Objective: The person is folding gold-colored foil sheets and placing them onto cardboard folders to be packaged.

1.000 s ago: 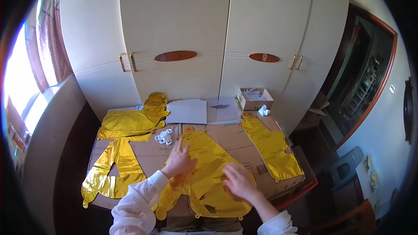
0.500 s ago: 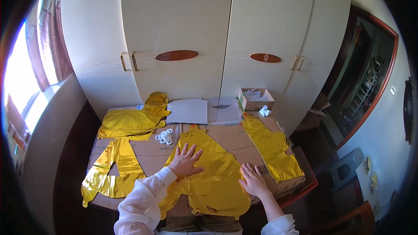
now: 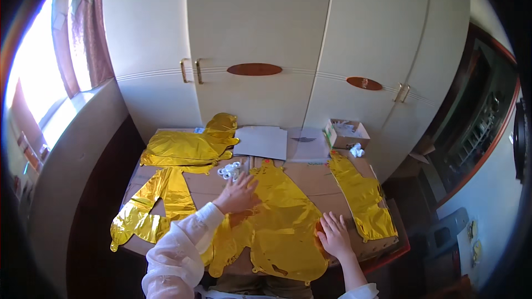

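Note:
A large flat gold foil balloon lies in front of me on the cardboard-covered table. Over its left part is my left hand, fingers apart and holding nothing; its reflection shows in the foil below, so the palm looks slightly raised. My right hand rests open along the balloon's right edge, with its fingers stretched out. To the left lies an A-shaped gold foil balloon. Another flat gold foil balloon lies to the right. Just beyond my left fingertips sits a cluster of small white rings.
A pile of gold foil balloons occupies the far left of the table. Beside it are grey-white sheets. At the far right stands a small open box, with a white bundle before it. White cupboards rise behind the table.
My left hand has lifted a little off the foil and moved toward the white rings. The right hand stays at the balloon's right edge. The whole view has shifted.

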Motion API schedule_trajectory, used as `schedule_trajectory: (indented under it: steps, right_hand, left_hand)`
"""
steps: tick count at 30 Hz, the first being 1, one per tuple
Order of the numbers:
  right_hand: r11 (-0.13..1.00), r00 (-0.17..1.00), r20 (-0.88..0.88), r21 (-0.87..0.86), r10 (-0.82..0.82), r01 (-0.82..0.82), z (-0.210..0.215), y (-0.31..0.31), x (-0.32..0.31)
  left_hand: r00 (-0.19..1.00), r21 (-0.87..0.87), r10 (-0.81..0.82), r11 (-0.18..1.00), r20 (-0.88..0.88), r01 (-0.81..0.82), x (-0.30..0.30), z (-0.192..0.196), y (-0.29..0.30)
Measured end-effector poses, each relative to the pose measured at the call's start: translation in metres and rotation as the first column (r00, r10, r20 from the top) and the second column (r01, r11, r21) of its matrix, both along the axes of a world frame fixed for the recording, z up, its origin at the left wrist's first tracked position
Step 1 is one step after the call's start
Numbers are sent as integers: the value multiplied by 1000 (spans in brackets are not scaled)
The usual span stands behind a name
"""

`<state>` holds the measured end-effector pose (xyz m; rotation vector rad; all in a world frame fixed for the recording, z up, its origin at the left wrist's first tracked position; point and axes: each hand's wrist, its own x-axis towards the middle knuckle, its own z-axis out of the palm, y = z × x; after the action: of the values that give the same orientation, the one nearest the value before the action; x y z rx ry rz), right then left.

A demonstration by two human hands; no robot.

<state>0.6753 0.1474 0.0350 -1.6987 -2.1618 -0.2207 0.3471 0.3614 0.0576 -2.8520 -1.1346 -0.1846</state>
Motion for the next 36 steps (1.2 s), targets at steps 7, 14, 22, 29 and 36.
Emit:
schedule_trajectory:
  steps: [7, 14, 22, 29, 36]
  right_hand:
    - [952, 954, 38, 65, 298, -300, 51, 88, -84]
    - [830, 829, 52, 6, 556, -557, 61, 268, -222]
    - [849, 843, 103, -70, 528, -523, 0, 397, -305]
    - [835, 798, 258, -251, 545, -489, -5, 422, -314]
    - [861, 867, -31, -110, 497, -497, 18, 425, -311]
  left_hand:
    - [952, 20, 217, 974, 216, -226, -125, 5, 106]
    - [814, 46, 382, 894, 438, -445, -180, -64, 169]
    - [749, -27, 442, 868, 494, -495, -169, -72, 157]
    - [714, 5, 417, 862, 563, -508, -172, -65, 151]
    - [617, -23, 383, 861, 687, -508, -170, -55, 155]
